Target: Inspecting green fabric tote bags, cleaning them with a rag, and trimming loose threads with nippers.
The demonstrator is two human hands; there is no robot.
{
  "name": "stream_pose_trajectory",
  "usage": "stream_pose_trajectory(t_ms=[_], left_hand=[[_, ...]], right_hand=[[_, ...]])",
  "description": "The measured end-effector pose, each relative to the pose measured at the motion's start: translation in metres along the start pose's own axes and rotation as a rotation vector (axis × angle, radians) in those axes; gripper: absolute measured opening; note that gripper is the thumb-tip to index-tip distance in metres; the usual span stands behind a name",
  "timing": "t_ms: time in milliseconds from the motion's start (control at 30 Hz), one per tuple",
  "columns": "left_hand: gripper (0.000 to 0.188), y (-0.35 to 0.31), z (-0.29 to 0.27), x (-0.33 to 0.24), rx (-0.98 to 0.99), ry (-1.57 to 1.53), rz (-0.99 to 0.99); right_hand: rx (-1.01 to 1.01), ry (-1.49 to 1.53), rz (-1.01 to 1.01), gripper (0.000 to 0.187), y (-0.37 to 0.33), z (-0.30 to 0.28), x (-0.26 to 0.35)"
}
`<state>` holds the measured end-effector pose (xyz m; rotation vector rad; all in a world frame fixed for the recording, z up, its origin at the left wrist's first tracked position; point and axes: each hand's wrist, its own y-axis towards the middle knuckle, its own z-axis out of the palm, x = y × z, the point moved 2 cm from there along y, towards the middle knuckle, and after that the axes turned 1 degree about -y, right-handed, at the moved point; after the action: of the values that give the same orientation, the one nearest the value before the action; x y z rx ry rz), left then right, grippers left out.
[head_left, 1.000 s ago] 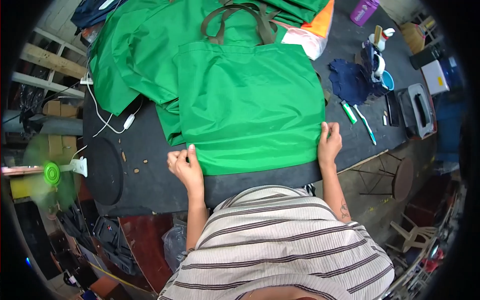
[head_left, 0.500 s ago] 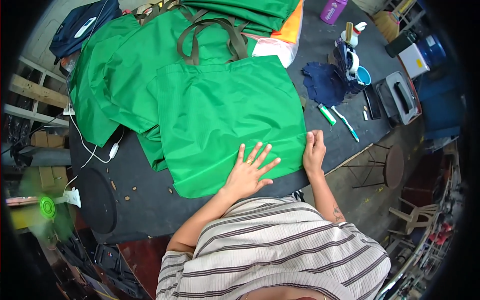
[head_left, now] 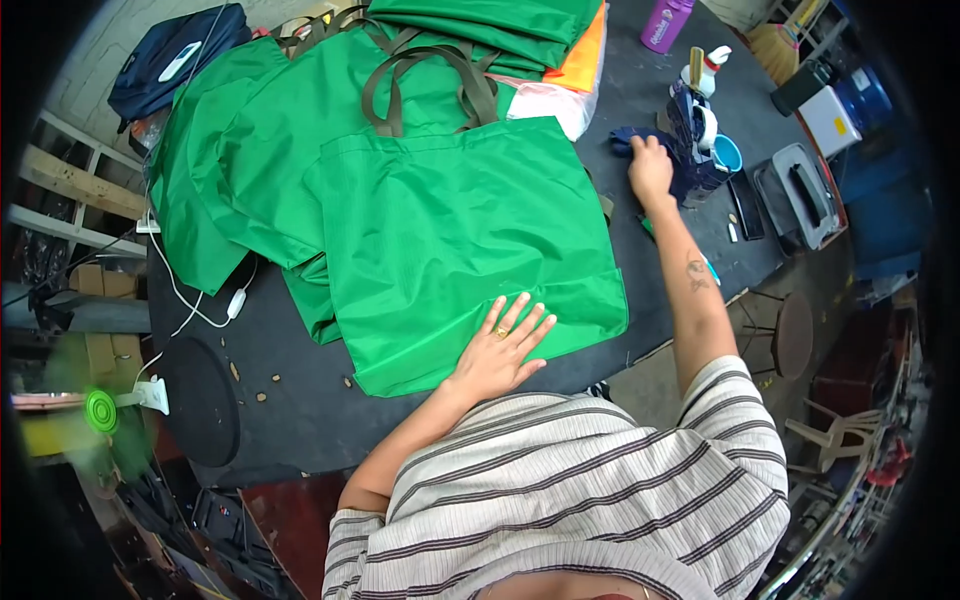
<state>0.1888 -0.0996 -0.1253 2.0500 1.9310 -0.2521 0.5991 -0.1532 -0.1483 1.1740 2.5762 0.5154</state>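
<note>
The left hand (head_left: 498,352), fingers wide, rests on the green bag (head_left: 460,220), probably light, slick, best taken by its straps (head_left: 481,100); the right hand (head_left: 651,172) seemingly pinches navy cloth (head_left: 621,142).

The single view looks from the person's head — the left camera of a worn pair — steeply down and forward over the shirt (head_left: 560,470), which fills the near lower edge, to the hands (head_left: 500,345) and bench (head_left: 300,425); its wide fisheye bends straight edges toward a dark rim.
</note>
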Motion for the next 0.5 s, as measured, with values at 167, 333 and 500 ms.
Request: stream_pose_trajectory(t_ms=[167,333,500], left_hand=[[0.062,-0.002,0.005,0.004,0.006,-0.019,0.021],[0.062,0.000,0.002,0.007,0.015,-0.042,0.048],[0.062,0.004,0.000,0.004,-0.007,-0.040,0.046]], right_hand=[[-0.189,0.754,-0.029,0.024,0.013,-0.123,0.036],[0.352,0.994,-0.894,0.027,-0.121,-0.150,0.177],[0.170,0.830,-0.708,0.023,-0.086,-0.094,0.186]])
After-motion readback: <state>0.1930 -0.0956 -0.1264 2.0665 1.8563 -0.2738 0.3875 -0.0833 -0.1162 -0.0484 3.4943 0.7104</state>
